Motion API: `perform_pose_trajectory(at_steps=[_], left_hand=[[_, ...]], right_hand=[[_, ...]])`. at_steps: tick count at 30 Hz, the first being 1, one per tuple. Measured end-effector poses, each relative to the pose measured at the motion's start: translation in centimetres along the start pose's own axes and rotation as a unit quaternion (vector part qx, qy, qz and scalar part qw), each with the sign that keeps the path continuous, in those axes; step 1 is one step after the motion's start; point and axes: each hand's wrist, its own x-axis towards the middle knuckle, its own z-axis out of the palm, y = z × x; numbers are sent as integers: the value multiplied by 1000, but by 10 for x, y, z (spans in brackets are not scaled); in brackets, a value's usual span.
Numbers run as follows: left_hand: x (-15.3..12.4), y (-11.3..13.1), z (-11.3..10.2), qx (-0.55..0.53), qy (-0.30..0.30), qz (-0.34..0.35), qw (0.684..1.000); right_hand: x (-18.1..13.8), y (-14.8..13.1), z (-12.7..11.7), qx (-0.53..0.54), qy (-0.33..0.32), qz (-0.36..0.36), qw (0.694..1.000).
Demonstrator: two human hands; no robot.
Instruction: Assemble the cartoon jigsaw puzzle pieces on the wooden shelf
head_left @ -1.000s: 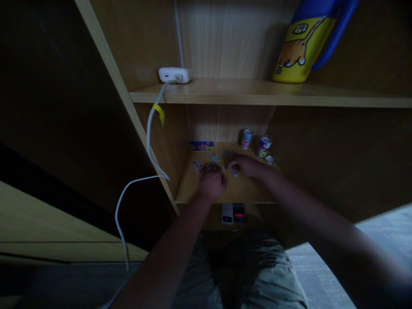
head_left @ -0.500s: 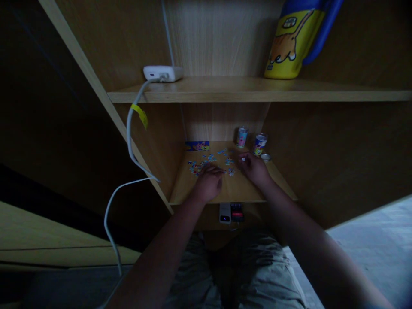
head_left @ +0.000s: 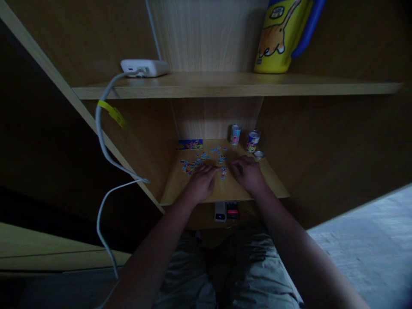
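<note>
Small colourful jigsaw pieces [head_left: 189, 167] lie in a loose pile on the wooden lower shelf [head_left: 236, 189]. My left hand [head_left: 202, 181] rests over the right edge of that pile. Its fingers stretch forward and to the right, the index tip close to a small cluster of pieces [head_left: 224, 171]. Right of this cluster is my right hand [head_left: 248, 172], its fingers curled together; whatever may be between the fingertips is hidden. More pieces [head_left: 222, 159] lie just beyond, between the two hands.
Two small printed cans [head_left: 235, 134] [head_left: 252, 141] stand at the back right, beside a round lid [head_left: 259, 154]. A printed card [head_left: 190, 144] lies at the back left. Above, an upper shelf [head_left: 206, 91] carries a white charger [head_left: 144, 68] with a hanging cable [head_left: 99, 128] and a yellow mug [head_left: 277, 43].
The camera view has shifted slightly. My right hand has moved a little nearer the small cluster, and the pale piece seen at its fingertips is now out of sight. My left hand stays by the pile.
</note>
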Motion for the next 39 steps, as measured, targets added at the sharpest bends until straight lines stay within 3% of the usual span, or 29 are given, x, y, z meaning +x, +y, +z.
perform_pose_trajectory(at_steps=[3, 9, 17, 25, 33, 39], left_hand=[[1, -4, 3, 31, 5, -45, 999], [12, -1, 5, 20, -38, -7, 999], [30, -1, 13, 7, -40, -8, 999], [25, -4, 16, 6, -35, -7, 999], [24, -5, 19, 14, -19, -36, 999], [23, -5, 19, 21, -13, -36, 999]], right_hand=[[-8, -8, -3, 5, -44, -43, 998], [-9, -12, 1, -11, -101, -78, 992], [-7, -15, 1, -10, -91, -73, 993], [-8, -11, 1, 49, -97, -143, 984], [-8, -7, 5, 34, -70, -75, 994], [-6, -2, 9, 44, -76, -68, 994]])
